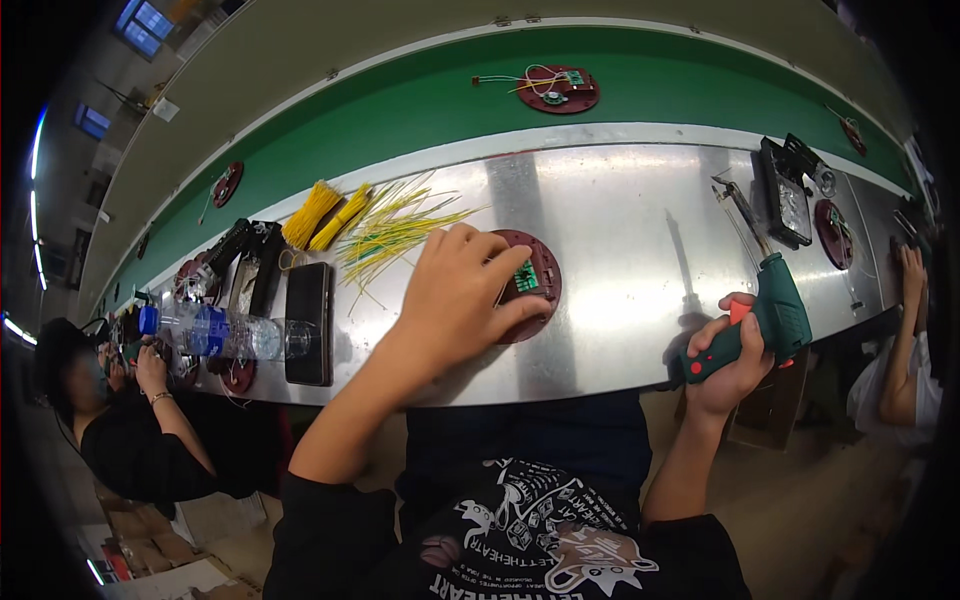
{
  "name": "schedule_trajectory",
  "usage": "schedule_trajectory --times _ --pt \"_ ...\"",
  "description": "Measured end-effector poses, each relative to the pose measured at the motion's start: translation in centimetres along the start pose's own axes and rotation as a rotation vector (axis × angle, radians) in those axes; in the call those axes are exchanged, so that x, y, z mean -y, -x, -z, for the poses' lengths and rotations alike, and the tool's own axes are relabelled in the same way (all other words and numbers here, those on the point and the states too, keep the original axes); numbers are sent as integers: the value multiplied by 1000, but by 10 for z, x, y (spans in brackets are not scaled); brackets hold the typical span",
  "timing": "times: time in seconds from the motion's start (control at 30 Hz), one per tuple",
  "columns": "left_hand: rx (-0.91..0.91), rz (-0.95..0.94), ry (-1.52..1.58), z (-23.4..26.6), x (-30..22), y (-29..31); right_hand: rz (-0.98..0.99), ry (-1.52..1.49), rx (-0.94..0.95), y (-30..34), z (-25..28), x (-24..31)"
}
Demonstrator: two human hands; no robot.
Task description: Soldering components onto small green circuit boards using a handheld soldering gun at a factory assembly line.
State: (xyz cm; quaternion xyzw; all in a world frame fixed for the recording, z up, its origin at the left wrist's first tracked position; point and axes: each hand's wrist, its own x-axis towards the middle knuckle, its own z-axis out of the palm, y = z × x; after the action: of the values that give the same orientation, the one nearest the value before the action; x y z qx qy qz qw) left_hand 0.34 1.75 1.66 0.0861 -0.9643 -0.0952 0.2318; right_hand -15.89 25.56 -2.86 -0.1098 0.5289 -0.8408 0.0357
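Head view: left hand point(462, 285) braced over dark-red round housing point(546, 270), centre of frame; firm pinch or mere touch, can't tell. Right hand point(738, 358) grips green soldering gun point(783, 308), right of centre. Slipped housing or careless swing could burn fingers, scorch circuit board point(526, 277).

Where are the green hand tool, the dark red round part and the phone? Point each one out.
Green hand tool point(784, 308): head view, on its thick housing.
Dark red round part point(547, 268): head view, on its uncovered right side.
Phone point(309, 292): head view, on its dark face's upper part.
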Motion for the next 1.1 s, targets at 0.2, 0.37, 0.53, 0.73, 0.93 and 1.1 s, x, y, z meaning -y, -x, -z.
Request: schedule_trajectory --times 0.2,0.37,0.53,0.73,0.93,1.1 --pt "-13 191 -100 29 76 -9 10 27 -19 2 -8 3" --pt "115 266 -130 38 108 -6 -21 19 -20 3 0 0" --pt "17 364 -125 42 112 -2 -4 85 -1 5 3 1" --pt "56 249 -9 7 96 -2 -8 101 31 5 -1 3" --pt "-25 153 -17 -1 103 4 11 106 49 3 0 -1" --pt "-295 131 146 3 98 -2 15 116 56 3 0 0"
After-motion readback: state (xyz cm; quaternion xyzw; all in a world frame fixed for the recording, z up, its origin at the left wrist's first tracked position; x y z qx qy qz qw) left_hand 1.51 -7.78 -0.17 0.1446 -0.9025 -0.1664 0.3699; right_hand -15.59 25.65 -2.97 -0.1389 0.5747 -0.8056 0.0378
